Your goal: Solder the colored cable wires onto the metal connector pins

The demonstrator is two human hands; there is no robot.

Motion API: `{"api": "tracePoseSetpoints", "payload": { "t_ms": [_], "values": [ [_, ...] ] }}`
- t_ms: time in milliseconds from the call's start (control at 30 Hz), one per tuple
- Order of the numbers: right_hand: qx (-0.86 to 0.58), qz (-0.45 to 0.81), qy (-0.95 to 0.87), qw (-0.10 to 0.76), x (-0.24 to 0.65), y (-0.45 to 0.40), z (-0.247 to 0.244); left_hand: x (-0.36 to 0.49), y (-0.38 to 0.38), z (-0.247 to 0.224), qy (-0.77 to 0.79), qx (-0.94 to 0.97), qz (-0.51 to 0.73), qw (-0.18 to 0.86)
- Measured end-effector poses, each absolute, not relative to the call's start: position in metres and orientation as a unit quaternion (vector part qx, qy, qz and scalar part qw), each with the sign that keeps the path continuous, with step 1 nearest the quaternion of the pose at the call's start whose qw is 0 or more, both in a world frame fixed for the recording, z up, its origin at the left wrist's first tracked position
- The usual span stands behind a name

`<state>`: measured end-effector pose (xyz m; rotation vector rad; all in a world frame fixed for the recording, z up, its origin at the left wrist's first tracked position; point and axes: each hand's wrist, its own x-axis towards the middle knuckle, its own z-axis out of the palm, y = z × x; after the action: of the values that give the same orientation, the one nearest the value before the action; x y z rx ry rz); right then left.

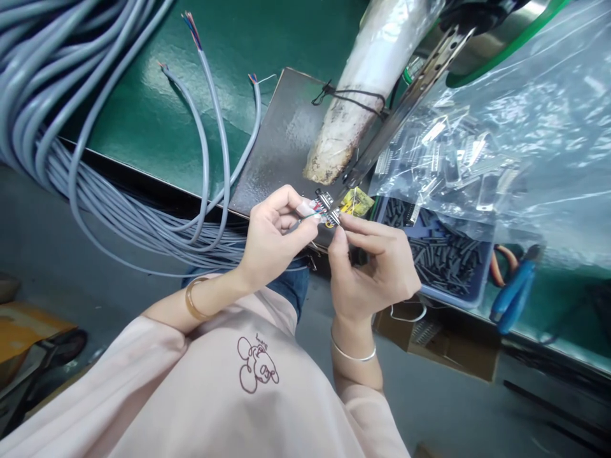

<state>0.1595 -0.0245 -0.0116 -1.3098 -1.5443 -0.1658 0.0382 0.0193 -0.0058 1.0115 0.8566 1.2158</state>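
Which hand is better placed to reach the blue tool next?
Probably right: the right hand, though pinching a connector, is nearer the blue tool, just past the tray. The left hand, farther off, holds coloured wires.

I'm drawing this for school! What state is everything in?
Left hand: pinching coloured wires
Right hand: fingertips closed on a connector
Gray cables: looped in a big bundle
Three cable ends: stripped, inner wires showing
White wrapped tube: tied with black cord, stained
Metal rod: slanted
Blue tray: holding loose black pieces
Clear plastic: crinkled
Blue-handled tool: lying down; can't tell if shut
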Motion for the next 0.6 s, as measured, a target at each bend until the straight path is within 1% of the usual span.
{"api": "tracePoseSetpoints", "payload": {
  "t_ms": [200,467,600],
  "values": [
    [-0.544,-0.088,-0.649,0.525,0.1578,-0.0239,-0.0045,0.0371,0.0198,0.0014,0.379,0.447,0.523,0.619],
    [-0.542,-0.128,-0.683,0.472,0.1602,-0.0295,-0.0085,0.0321,0.0204,-0.0027,0.379,0.442,0.488,0.65],
    [-0.54,-0.137,-0.68,0.477,0.1604,-0.0301,-0.0105,0.0303,0.0193,-0.0018,0.372,0.449,0.483,0.653]
  ]
}}
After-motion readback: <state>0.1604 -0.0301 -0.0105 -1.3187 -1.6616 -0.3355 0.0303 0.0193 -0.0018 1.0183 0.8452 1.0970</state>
